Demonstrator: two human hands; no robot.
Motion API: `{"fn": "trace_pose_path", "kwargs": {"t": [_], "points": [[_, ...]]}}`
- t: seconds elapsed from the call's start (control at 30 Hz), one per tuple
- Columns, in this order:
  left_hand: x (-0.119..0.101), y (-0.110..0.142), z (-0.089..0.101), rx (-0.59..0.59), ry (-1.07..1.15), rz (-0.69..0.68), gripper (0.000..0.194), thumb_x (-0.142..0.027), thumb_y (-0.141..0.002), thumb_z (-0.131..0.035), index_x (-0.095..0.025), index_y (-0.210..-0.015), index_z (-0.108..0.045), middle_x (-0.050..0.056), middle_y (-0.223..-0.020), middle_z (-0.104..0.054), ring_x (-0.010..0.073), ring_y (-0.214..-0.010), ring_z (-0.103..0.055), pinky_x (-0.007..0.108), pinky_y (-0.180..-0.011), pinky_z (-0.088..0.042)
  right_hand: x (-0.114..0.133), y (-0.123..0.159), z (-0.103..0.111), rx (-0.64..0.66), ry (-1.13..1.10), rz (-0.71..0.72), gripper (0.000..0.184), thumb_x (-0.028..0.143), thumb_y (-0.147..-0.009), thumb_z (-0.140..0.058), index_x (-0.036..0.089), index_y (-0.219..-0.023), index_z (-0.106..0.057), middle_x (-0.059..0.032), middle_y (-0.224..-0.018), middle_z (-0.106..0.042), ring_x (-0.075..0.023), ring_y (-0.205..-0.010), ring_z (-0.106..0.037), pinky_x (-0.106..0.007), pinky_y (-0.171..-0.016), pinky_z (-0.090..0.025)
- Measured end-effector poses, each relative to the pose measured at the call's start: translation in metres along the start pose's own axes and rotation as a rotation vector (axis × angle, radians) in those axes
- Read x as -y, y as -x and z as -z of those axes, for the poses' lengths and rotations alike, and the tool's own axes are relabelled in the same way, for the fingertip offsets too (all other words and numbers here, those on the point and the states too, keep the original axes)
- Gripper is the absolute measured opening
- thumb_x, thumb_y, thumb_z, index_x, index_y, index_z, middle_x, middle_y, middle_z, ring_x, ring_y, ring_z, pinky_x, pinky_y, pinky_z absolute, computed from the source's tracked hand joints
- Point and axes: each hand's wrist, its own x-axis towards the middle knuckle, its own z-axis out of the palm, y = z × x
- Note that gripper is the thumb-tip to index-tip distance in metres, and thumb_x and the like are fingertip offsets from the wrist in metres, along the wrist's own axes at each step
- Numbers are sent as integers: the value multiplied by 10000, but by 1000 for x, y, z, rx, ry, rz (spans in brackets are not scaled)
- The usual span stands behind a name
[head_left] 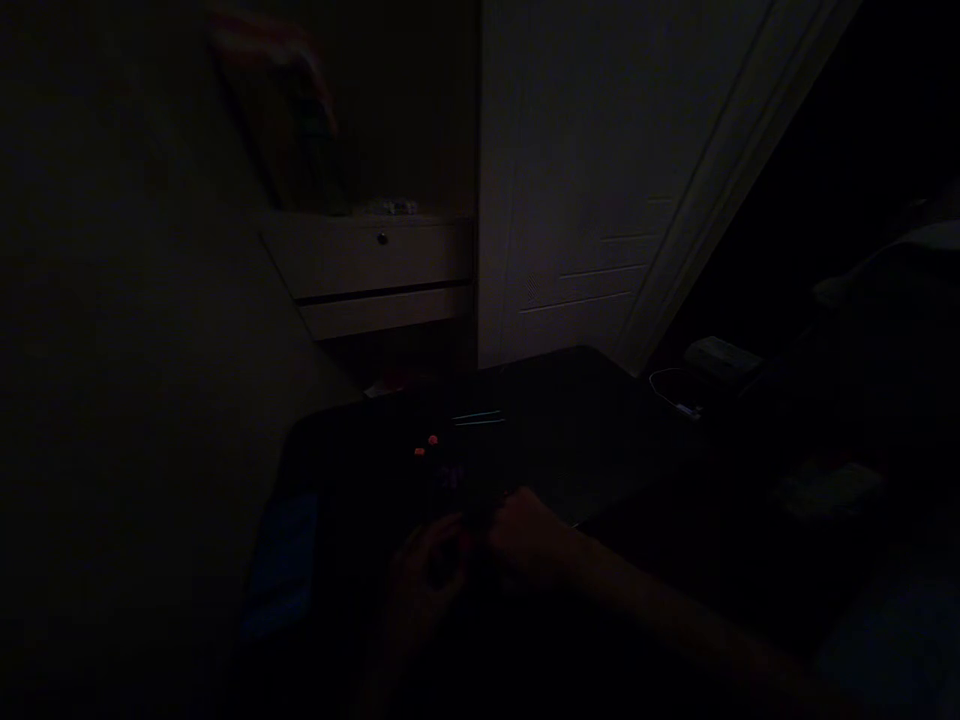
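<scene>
the left hand (424,575) is being held over the near part of a dark table (570,410), its thumb and fingers being curved around a small gap. the right hand (529,535) is being held just beside it, its fingers being folded inward. whether anything is being pinched by either hand is not being revealed by the dim light, so it cannot be told. a dim reddish patch (466,541) is being shown between the hands, too dark to be made out as a thing or as skin.

just beyond the fingers, a small dark cluster (451,476) is being borne by the table, and farther off two small orange pieces (433,440) are being seen near each other. by their size these are being judged light, probably stiff, and easily nudged or lost in the dark; a fingertip pinch at opposite edges is being favoured, squeezed only gently. two thin pale sticks (478,418) are being seen beyond; being slender, they are being judged prone to rolling or bending, with a mid-length hold being advised. a flat blue thing (281,565) is being seen at the left.
</scene>
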Motion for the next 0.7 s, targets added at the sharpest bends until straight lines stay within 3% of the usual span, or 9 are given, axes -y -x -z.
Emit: {"fn": "trace_pose_path", "kwargs": {"t": [0.23,0.4,0.57,0.7], "points": [[-2,2,-2,-78,-34,-52,303,-300,-839,-731,-272,-1138,-773,40,-979,-794,233,-855,-753,378,-796,-650,-6,12,3,-30,-87,-52,247,267,-854,-652,150,-1017,-795,-161,-1040,-799,-322,-934,-743,-335,-685,-467],[-6,1,1,-110,25,-108,238,-271,-882,-653,-251,-1090,-766,58,-1069,-804,241,-966,-766,373,-860,-638,-12,21,4,-82,-210,-93,202,243,-904,-619,194,-1010,-784,-106,-1035,-801,-265,-924,-729,-308,-705,-426],[-3,1,8,-119,-6,-43,302,-258,-851,-652,-232,-1135,-750,59,-1050,-798,204,-760,-734,335,-699,-632,-5,15,-14,-211,-334,-144,215,272,-1001,-569,204,-1010,-773,-84,-1028,-803,-224,-918,-720,-287,-736,-408],[1,0,5,-108,-32,-88,290,-264,-860,-644,-238,-1125,-760,68,-1030,-799,255,-927,-739,400,-822,-634,6,5,-27,-268,-389,-167,245,287,-1035,-530,214,-1066,-762,-76,-1060,-804,-223,-937,-722,-286,-748,-411]]}}
